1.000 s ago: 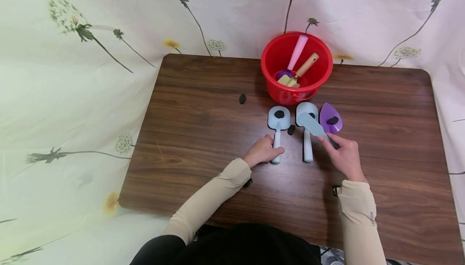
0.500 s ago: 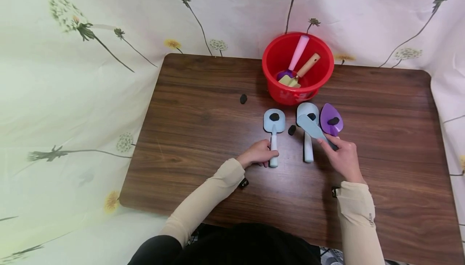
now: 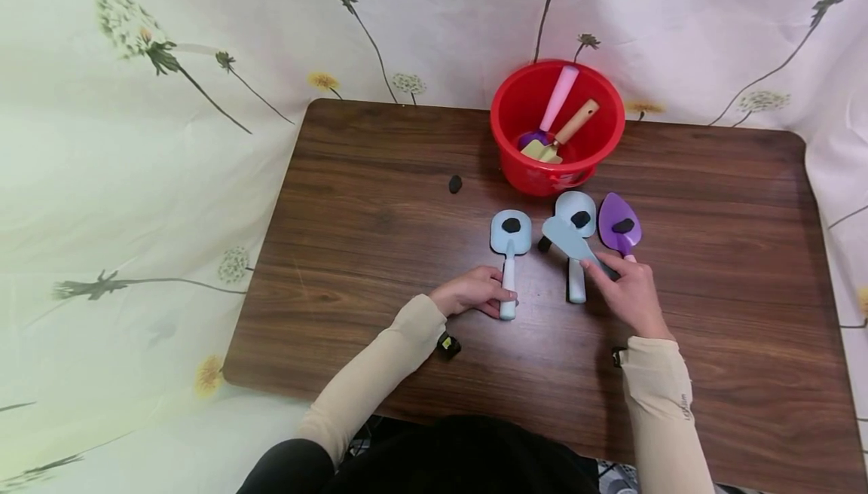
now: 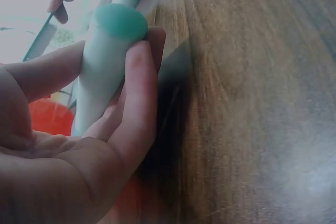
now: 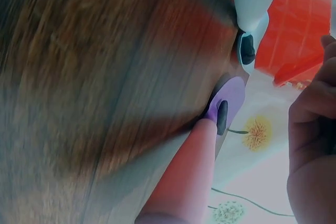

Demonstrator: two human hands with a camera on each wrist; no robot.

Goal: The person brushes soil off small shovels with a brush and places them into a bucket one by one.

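Partly behind its own fingers, the white handle of a pale-blue shovel (image 3: 510, 247) lies in the grip of the left hand (image 3: 475, 292); a black lump (image 3: 511, 225) sits on its blade. The right hand (image 3: 631, 292) pinches a flat blue spatula (image 3: 566, 238) by its darker end, mostly covered by fingers. That blade slants above a second pale-blue shovel (image 3: 575, 205), hiding its neck, and covers much of another black lump (image 3: 545, 245). The hand masks most of the purple trowel's (image 3: 618, 215) pink handle. In the right wrist view, the right hand is cut off and its hold unreadable. Inside the red bucket (image 3: 542, 179), one tool's purple head is half hidden.
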